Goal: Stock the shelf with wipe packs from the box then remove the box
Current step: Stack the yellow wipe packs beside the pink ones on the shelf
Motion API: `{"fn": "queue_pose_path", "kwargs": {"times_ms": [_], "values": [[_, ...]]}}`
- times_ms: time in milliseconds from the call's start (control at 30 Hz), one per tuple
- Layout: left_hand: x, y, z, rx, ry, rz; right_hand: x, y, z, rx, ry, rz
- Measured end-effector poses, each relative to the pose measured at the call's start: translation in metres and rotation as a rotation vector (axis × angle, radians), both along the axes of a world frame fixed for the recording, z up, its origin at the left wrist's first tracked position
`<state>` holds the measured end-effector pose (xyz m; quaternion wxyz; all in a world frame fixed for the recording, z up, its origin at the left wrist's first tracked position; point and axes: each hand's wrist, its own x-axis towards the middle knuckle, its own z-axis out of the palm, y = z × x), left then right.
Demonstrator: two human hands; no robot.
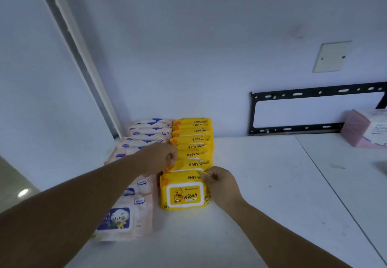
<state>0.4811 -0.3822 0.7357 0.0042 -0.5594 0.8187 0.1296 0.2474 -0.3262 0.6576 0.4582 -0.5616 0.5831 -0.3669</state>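
We see a pale wall (pixel 188 37) rising behind the back edge of the shelf (pixel 261 184). A blank cream cover plate (pixel 332 56) with two screws is fixed on it, high on the right. Below the plate, a black metal mounting bracket (pixel 314 93) with slotted holes is screwed to the wall, its lower bar just above the shelf's back edge. By the shelf's far right edge stands a pink and white carton (pixel 354 130), cut off by the frame, its lettering too blurred for us to read. At the back left corner a grey and white post (pixel 80 58) runs upward. Lower left, we catch a bright light reflection (pixel 23 192) on the floor.
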Motion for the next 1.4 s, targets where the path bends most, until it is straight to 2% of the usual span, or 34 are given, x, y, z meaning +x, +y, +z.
{"fn": "queue_pose_path", "kwargs": {"times_ms": [333, 567, 733, 800, 933, 1100, 1400], "values": [[0.001, -0.008, -0.004, -0.186, -0.138, 0.032, 0.012, -0.007, -0.008, -0.066, 0.001, -0.062], [-0.004, 0.003, -0.004, -0.227, -0.137, 0.053, 0.004, -0.004, -0.006, -0.044, 0.000, -0.028], [-0.020, 0.022, 0.009, -0.289, -0.055, 0.065, -0.008, 0.010, 0.008, -0.082, 0.025, -0.172], [-0.029, 0.034, 0.014, -0.227, 0.020, 0.003, -0.019, 0.021, 0.014, -0.092, 0.058, -0.232], [-0.056, 0.070, 0.023, 0.017, 0.225, -0.081, -0.045, 0.060, 0.027, -0.075, 0.196, -0.239], [-0.081, 0.124, 0.014, 0.111, 0.378, -0.190, -0.074, 0.138, 0.043, -0.061, 0.433, -0.186], [-0.147, 0.230, 0.000, 0.212, 0.254, -0.428, -0.136, 0.294, 0.050, 0.028, 0.700, -0.187]]}}
